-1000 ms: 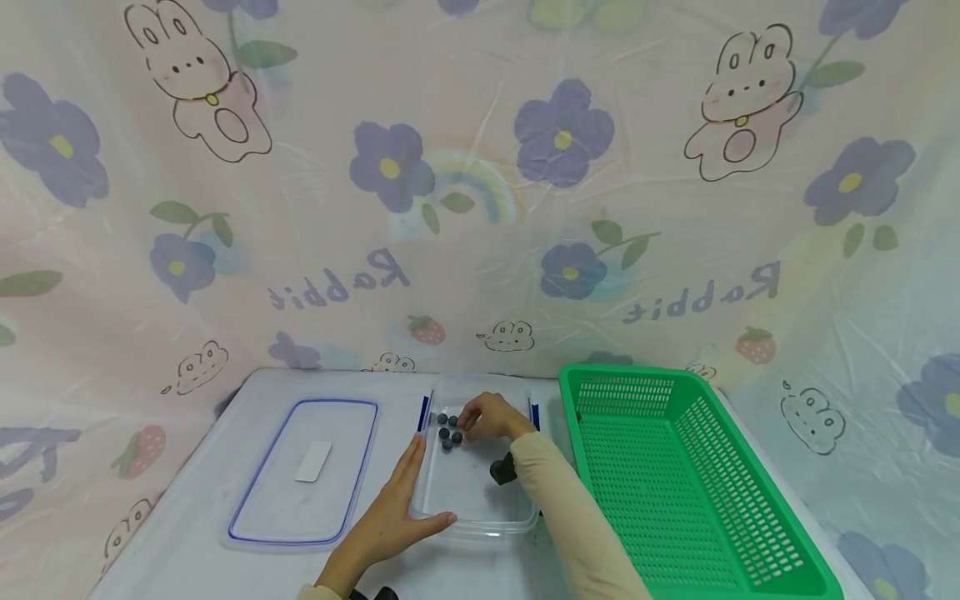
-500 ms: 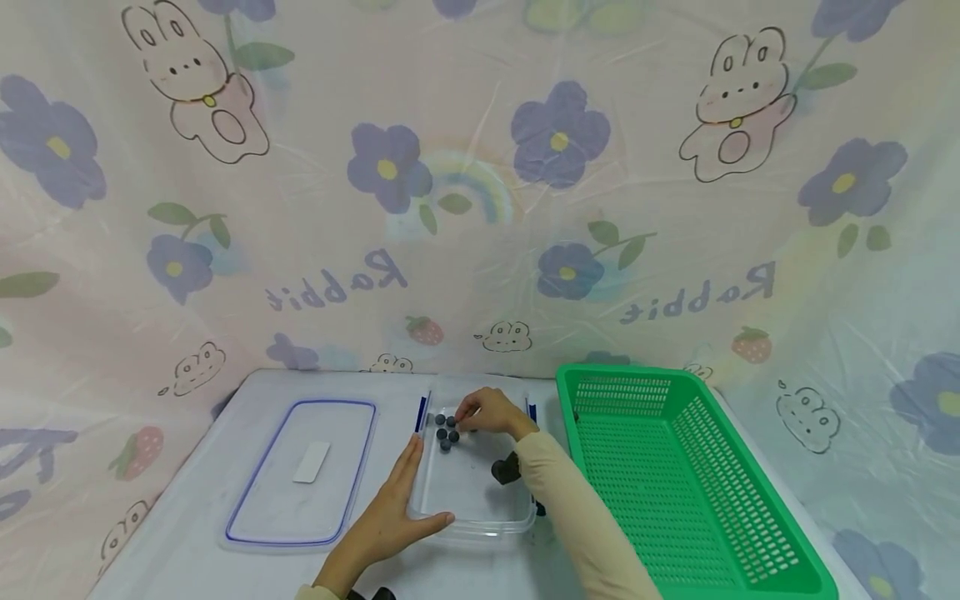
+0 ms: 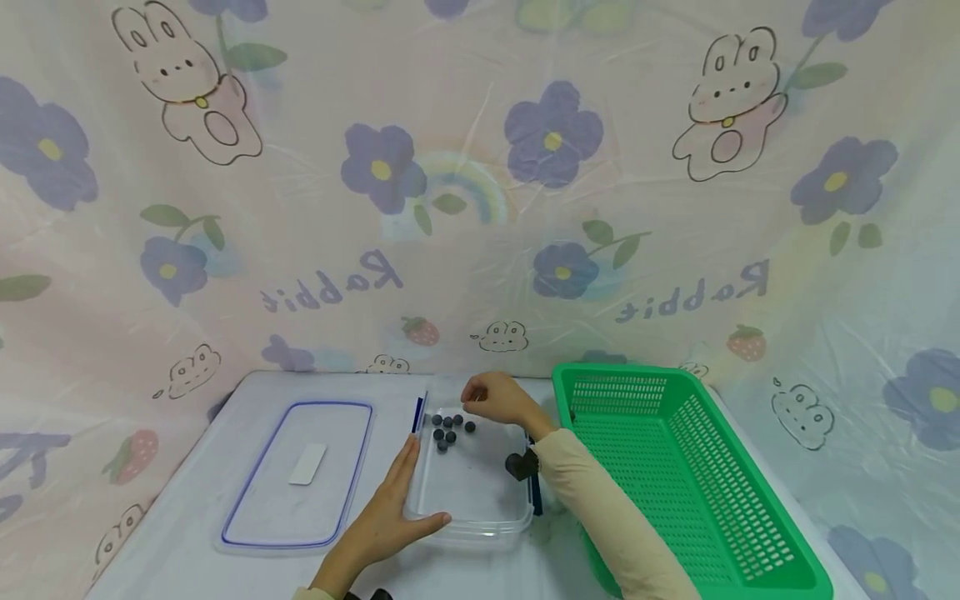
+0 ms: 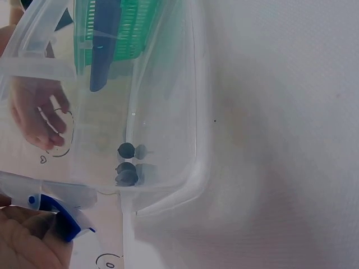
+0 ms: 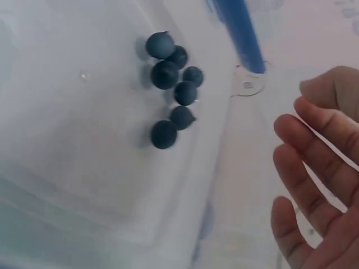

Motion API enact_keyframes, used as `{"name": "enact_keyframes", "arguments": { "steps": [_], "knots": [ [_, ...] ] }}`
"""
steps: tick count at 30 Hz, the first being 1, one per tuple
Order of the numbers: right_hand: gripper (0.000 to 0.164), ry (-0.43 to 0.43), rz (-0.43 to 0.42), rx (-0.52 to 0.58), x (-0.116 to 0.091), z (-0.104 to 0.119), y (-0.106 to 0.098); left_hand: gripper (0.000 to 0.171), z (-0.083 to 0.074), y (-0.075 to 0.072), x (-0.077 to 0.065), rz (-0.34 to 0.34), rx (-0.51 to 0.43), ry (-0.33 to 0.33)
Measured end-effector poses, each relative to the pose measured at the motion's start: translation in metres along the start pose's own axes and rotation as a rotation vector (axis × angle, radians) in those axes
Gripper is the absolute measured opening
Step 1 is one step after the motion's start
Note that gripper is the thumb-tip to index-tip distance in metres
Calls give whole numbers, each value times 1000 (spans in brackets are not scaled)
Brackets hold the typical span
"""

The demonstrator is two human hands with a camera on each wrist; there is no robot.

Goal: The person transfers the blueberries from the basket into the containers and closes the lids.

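Several blueberries point(image 3: 447, 422) lie clustered in the far left part of a clear plastic container point(image 3: 472, 527) with blue latches. My left hand point(image 3: 386, 512) rests against the container's left side, its fingers straight and its thumb spread along the near side. In the left wrist view, the fingers point(image 4: 36, 238) are beside a blue latch point(image 4: 64, 218). Above the container's far edge is my right hand point(image 3: 498, 400). The right wrist view shows its fingers point(image 5: 314, 159) loosely bent with nothing between them, apart from the blueberries point(image 5: 164, 134).
On the left lies a clear lid point(image 3: 255, 529) with a blue seal and a white label point(image 3: 308, 464). A green slotted basket point(image 3: 675, 483) stands on the right, partly behind the right sleeve point(image 3: 607, 508). A patterned curtain point(image 3: 465, 275) hangs behind the white table.
My right hand has risen from the blueberries and moved back toward the container's far edge, uncovering more of them. My left hand has kept its place against the container.
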State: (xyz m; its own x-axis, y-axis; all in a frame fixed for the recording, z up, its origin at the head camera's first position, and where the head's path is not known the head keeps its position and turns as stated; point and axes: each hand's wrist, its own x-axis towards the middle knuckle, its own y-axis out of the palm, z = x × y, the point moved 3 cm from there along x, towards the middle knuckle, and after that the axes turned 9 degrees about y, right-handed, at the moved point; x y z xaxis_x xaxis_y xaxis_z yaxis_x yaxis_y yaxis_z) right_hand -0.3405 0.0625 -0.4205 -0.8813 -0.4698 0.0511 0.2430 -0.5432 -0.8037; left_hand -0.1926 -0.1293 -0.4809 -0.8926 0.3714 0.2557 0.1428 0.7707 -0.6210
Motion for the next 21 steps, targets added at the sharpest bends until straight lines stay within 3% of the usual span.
{"name": "enact_keyframes", "arguments": {
  "steps": [7, 15, 21],
  "knots": [
    [6, -122, -65, -34, -18, 9, -27, 113, 1, 1, 0, 2, 1, 1],
    [11, -114, -74, -23, -39, 7, -57, 114, 3, 1, 1, -3, 3, -8],
    [12, -91, -146, 17, -53, -5, -76, 113, 3, 1, 1, -7, 10, 9]
  ]
}}
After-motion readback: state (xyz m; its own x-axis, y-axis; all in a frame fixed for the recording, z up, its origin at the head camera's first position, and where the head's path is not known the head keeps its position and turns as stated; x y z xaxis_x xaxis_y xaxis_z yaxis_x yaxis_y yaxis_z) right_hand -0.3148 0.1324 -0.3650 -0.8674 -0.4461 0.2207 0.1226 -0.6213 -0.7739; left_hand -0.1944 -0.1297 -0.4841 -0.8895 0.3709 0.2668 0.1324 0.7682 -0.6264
